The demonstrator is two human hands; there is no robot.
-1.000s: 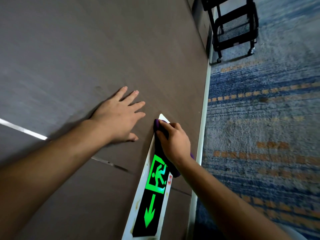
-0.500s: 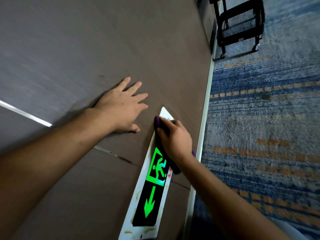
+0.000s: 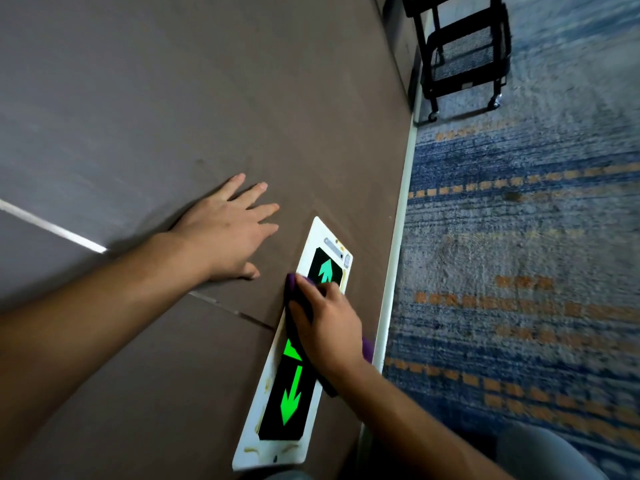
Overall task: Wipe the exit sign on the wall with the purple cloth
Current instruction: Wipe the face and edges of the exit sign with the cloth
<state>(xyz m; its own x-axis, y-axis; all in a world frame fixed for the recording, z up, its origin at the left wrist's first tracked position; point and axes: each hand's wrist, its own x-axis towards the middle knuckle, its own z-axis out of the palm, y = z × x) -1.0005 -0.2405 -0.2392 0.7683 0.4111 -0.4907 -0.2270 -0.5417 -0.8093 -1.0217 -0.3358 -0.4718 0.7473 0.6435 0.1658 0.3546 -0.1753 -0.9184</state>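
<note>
From the head camera I see the exit sign (image 3: pixel 294 344) mounted low on the brown wall (image 3: pixel 173 98), a long white-framed panel with a black face. A pale green arrow shows at its far end and a brighter green arrow at its near end, and a small green fragment of the middle pictogram peeks out beside my right wrist.

My right hand (image 3: pixel 325 327) lies over the middle of the sign, fingers curled down onto the purple cloth (image 3: pixel 294 289) and pressing it against the panel. The cloth sticks out beyond my fingertips at the sign's wall-side edge, and a fold of it shows again under the heel of the hand toward the white baseboard (image 3: pixel 398 244). Most of it is hidden beneath the palm.

My left hand (image 3: pixel 228 230) is flat on the wall just beside the sign's far end, fingers straight and spread, holding nothing and not touching the panel. A thin pale seam runs across the wall under that forearm.

To the right, a blue carpet (image 3: pixel 519 237) with orange dashes covers the floor. A black wheeled cart (image 3: pixel 464 53) stands on it near the wall, well apart from the sign.
</note>
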